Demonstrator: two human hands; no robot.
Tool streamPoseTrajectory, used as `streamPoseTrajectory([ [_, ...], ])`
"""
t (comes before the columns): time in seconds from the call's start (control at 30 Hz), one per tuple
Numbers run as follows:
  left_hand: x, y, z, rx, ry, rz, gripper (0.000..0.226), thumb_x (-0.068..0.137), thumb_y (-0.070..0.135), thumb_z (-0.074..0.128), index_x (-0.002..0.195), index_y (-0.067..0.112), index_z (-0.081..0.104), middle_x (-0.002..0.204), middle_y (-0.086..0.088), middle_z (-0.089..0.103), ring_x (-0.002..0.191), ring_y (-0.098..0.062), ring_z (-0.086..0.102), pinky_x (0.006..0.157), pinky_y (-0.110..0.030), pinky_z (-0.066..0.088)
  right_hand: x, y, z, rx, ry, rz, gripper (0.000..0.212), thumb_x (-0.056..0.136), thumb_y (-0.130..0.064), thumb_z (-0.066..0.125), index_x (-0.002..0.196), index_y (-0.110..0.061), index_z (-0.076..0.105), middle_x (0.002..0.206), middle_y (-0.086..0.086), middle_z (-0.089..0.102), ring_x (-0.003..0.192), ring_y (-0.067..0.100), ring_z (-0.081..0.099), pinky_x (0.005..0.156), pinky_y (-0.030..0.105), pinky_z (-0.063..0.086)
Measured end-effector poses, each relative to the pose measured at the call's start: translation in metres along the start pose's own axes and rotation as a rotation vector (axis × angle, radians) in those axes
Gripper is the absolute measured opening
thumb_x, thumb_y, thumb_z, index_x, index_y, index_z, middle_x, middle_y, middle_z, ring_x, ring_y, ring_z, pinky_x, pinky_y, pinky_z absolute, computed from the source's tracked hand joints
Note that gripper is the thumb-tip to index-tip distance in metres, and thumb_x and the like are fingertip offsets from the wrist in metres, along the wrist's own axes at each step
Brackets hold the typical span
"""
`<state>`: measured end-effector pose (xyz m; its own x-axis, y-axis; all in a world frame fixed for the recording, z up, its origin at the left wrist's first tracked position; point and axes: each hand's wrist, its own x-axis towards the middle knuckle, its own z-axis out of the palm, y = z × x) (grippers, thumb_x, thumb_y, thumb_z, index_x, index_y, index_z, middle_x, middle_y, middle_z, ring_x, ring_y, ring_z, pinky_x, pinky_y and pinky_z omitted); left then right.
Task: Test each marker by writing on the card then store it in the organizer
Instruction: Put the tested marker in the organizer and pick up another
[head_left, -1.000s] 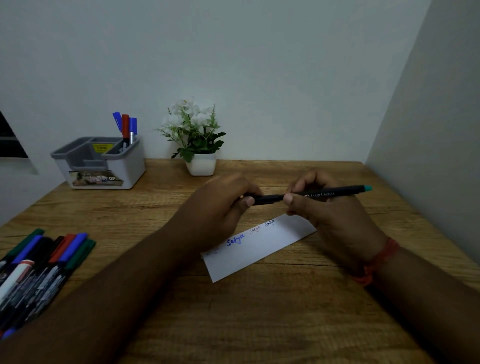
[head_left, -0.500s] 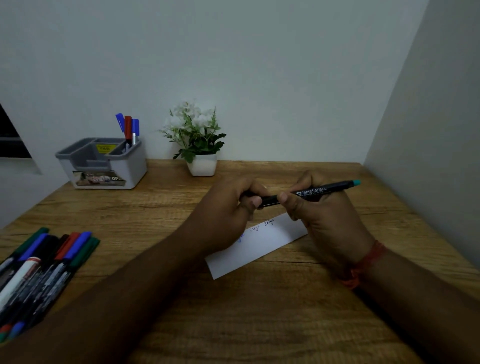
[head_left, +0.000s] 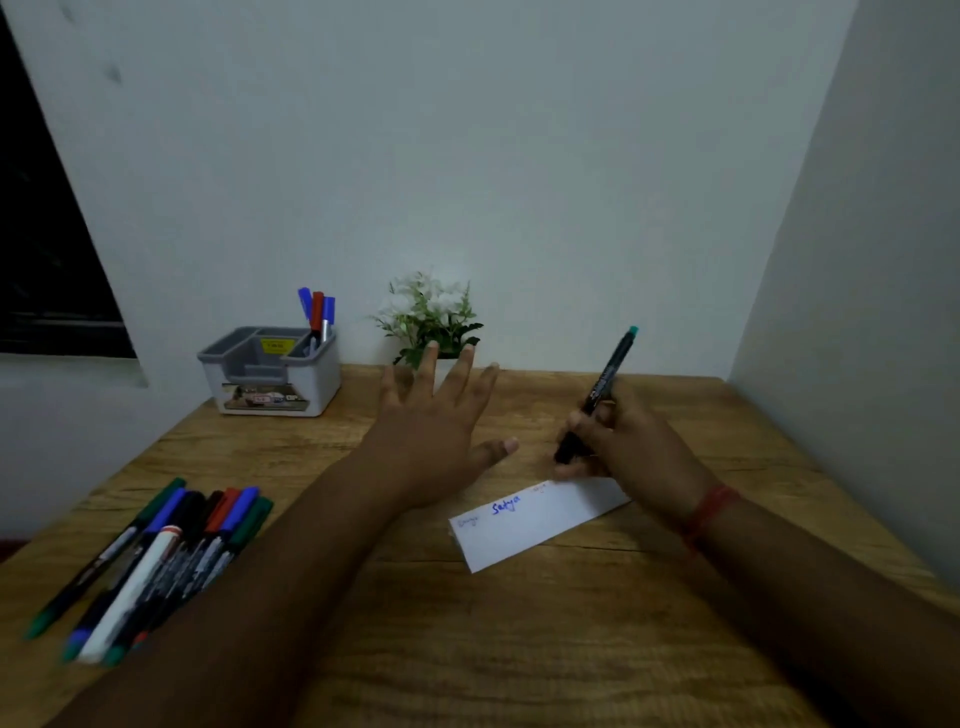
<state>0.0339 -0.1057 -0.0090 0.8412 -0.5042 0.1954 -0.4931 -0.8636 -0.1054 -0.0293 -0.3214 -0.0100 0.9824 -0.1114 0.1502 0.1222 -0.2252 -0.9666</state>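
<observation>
My right hand (head_left: 623, 447) grips a black marker with a teal end (head_left: 597, 395), tilted with the teal end up and the lower end just above the far end of the white card (head_left: 535, 525). The card lies on the wooden table and carries several written words, one in blue. My left hand (head_left: 436, 421) hovers over the table left of the marker, fingers spread, holding nothing. A grey and white organizer (head_left: 270, 374) stands at the back left with three markers (head_left: 317, 312) upright in it. A pile of loose markers (head_left: 156, 556) lies at the front left.
A small potted plant (head_left: 431, 322) stands against the back wall, partly behind my left hand's fingers. A wall closes off the right side of the table (head_left: 519, 649). A dark window is at the far left.
My left hand has let go of the marker's end and spread open. My right hand has swung the marker from level to tilted upright over the card.
</observation>
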Motion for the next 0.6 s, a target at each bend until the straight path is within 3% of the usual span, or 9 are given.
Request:
streamPoseTrajectory([
  [0.1,-0.013,-0.025,-0.009,0.03,-0.026,-0.055,0.083,0.087,0.078,0.01,0.154,0.036,-0.018,0.161,0.003,-0.029,0.146,-0.028,-0.03,0.115,-0.066,-0.01,0.009,-0.008,0.016,-0.256,-0.068,-0.049,0.021,0.096,-0.011,0.067,0.114,-0.007,0.059,0.104,0.018,0.069,0.079,0.022,0.077,0.078,0.044,0.064],
  [0.23,-0.038,-0.071,-0.01,0.026,-0.068,-0.123,0.084,0.086,0.079,0.009,0.153,0.037,-0.019,0.16,0.004,-0.031,0.145,-0.027,-0.033,0.114,-0.066,-0.012,0.027,-0.024,0.056,-0.427,-0.108,-0.171,0.019,0.095,-0.017,0.07,0.112,-0.011,0.064,0.085,0.012,0.074,0.069,0.016,0.075,0.071,0.033,0.063],
  [0.4,-0.066,-0.134,-0.01,0.024,-0.14,-0.233,0.099,0.067,0.087,-0.009,0.151,0.038,-0.022,0.158,0.005,-0.033,0.145,-0.028,-0.032,0.114,-0.065,-0.014,0.05,-0.048,0.114,-0.517,-0.074,-0.29,0.015,0.097,-0.026,0.067,0.11,-0.018,0.066,0.076,0.0,0.074,0.061,0.01,0.068,0.059,0.019,0.054],
  [0.53,-0.077,-0.174,-0.001,0.043,-0.121,-0.304,0.091,0.073,0.084,-0.006,0.149,0.038,-0.027,0.155,0.003,-0.036,0.142,-0.026,-0.037,0.113,-0.067,-0.014,0.075,-0.067,0.155,-0.601,-0.043,-0.378,0.023,0.097,-0.026,0.064,0.115,-0.013,0.071,0.093,0.002,0.071,0.081,0.015,0.064,0.076,0.029,0.053],
  [0.6,-0.08,-0.185,0.009,0.044,-0.084,-0.305,0.084,0.071,0.086,-0.011,0.139,0.042,-0.036,0.156,0.002,-0.036,0.142,-0.028,-0.037,0.113,-0.067,-0.013,0.091,-0.079,0.174,-0.68,-0.031,-0.423,0.024,0.098,-0.026,0.062,0.115,-0.013,0.073,0.095,0.003,0.071,0.087,0.017,0.065,0.077,0.027,0.05],
])
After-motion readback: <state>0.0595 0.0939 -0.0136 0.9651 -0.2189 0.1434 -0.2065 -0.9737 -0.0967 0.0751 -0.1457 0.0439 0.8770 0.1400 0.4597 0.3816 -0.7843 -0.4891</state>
